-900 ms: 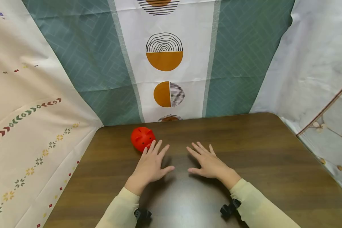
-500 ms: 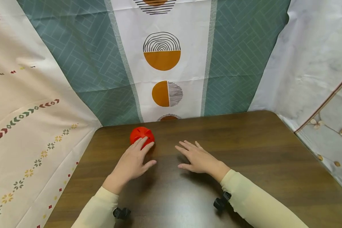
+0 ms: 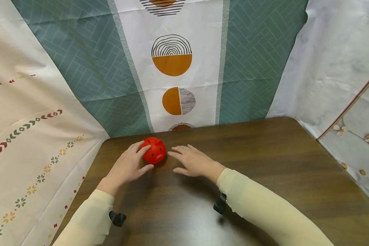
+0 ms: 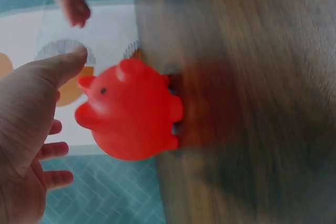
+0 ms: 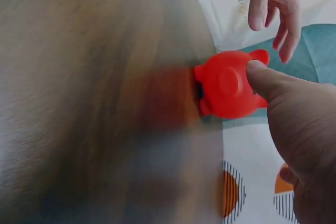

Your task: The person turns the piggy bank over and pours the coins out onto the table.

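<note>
A round red piggy bank (image 3: 155, 151) stands on the wooden table near its back left, its snout toward the front. My left hand (image 3: 126, 165) is at its left side with fingers spread, the fingertips overlapping its edge in the head view. To the right of the piggy bank, my right hand (image 3: 194, 161) reaches in with relaxed fingers and holds nothing. In the left wrist view the piggy bank (image 4: 131, 111) shows its ear, eye and short feet on the tabletop. The right wrist view shows the piggy bank (image 5: 227, 85) partly behind my right thumb.
The brown wooden table (image 3: 264, 171) has a glossy glare at its front middle. A green and white patterned cloth (image 3: 249, 61) hangs behind its back edge. Patterned cream cloth (image 3: 24, 153) borders the left side, and pale floral cloth (image 3: 350, 119) the right.
My left hand has moved left, from in front of the piggy bank to its left side. My right hand has moved left toward it. The piggy bank stays in place on the table.
</note>
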### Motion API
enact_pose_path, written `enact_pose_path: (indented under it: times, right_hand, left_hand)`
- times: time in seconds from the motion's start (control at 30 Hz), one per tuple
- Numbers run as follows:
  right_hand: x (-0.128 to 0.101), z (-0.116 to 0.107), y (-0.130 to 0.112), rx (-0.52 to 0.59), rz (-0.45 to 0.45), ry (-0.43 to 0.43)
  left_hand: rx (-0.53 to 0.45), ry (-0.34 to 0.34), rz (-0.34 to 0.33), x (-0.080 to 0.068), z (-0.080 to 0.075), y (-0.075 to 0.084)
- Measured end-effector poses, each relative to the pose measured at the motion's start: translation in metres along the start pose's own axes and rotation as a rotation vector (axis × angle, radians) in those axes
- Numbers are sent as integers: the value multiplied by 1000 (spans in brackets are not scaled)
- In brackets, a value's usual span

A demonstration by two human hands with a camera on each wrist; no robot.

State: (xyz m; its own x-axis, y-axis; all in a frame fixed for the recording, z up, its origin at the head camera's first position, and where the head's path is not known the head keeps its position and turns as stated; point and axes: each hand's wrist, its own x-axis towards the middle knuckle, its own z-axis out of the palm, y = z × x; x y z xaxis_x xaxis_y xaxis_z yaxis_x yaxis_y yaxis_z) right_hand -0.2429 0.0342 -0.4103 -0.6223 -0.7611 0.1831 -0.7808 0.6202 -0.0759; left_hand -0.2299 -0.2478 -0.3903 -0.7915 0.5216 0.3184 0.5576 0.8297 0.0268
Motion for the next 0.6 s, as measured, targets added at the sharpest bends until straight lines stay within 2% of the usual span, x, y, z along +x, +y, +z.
enact_pose_path:
  times: [0.2,0.33,0.6]
  right_hand:
    - [31,2,4,-27,-19,25]
    - [47,3,9,-61,-5,19]
    - [65,6,15,-97,-61,41]
  left_hand:
    - [-20,-15,17,14,8,-15]
    - [-23,-38,1,23,15,-24]
    - [-56,-108,-39,32,27,-33]
